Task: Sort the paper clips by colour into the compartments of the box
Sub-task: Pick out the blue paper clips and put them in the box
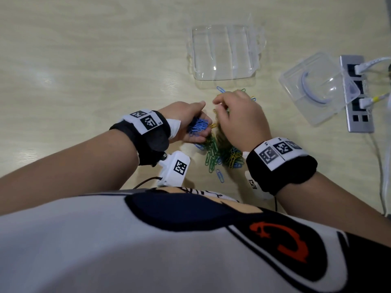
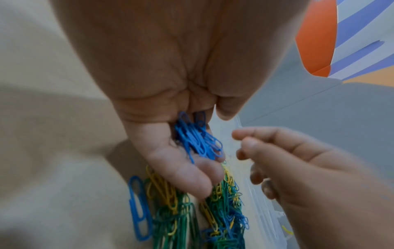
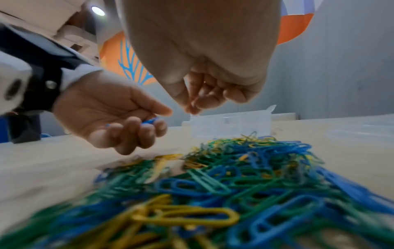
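A mixed pile of blue, green and yellow paper clips (image 1: 224, 153) (image 2: 224, 210) (image 3: 234, 176) lies on the table in front of me. My left hand (image 1: 204, 117) (image 2: 213, 148) (image 3: 158, 120) hovers at the pile's left edge, palm cupped, holding a bunch of blue clips (image 1: 197, 125) (image 2: 198, 139) (image 3: 150, 121). My right hand (image 1: 218, 105) (image 2: 241, 138) (image 3: 192, 107) hangs above the pile beside the left, thumb and forefinger pressed together; no clip shows between them. The clear compartment box (image 1: 222, 51) (image 3: 230, 124) stands beyond the pile and looks empty.
A clear plastic lid (image 1: 317, 87) lies at the right, partly over a silver socket strip (image 1: 357, 94) with white cables (image 1: 380, 155). Single blue clips (image 1: 220, 176) lie loose near the pile. The table edge and my torso are close below.
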